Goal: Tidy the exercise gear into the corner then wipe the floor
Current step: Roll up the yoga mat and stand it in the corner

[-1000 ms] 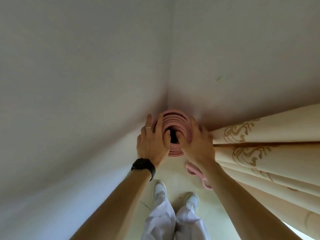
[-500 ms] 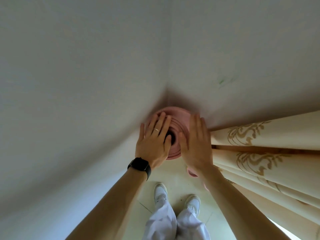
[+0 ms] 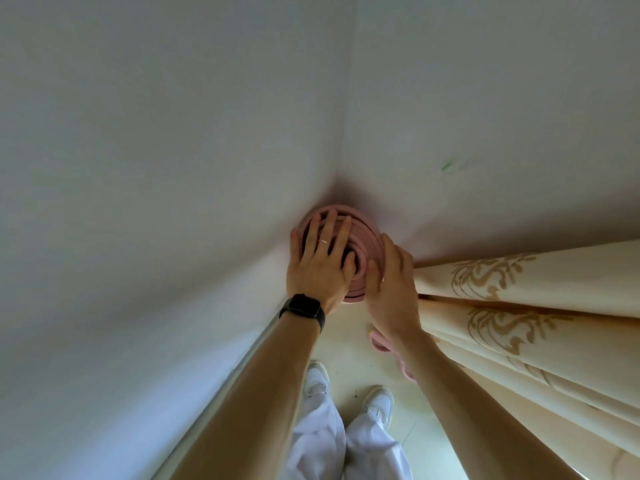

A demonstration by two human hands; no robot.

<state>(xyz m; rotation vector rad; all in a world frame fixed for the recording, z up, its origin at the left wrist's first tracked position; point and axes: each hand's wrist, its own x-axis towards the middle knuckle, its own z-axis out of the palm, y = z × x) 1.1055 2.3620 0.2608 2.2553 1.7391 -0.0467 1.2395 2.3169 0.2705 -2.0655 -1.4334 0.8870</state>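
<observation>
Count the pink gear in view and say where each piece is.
2. A rolled mat stands in the corner; a pink loop lies on the floor by the curtain, partly behind the right arm; others may be hidden.

Left wrist: a black smartwatch [image 3: 304, 308] with a rounded rectangular case on a black band.
Left hand [image 3: 318, 268]: a thin, pale metal ring [image 3: 323, 241] on the ring finger.
Arms: the left forearm [image 3: 263, 393] and right forearm [image 3: 467, 403] are bare as far as the view reaches.
Legs: loose white trousers [image 3: 318, 441], creased, falling over the shoe tops.
Feet: a white left sneaker [image 3: 317, 375] and a white right sneaker [image 3: 379, 403], both with rounded toes.
</observation>
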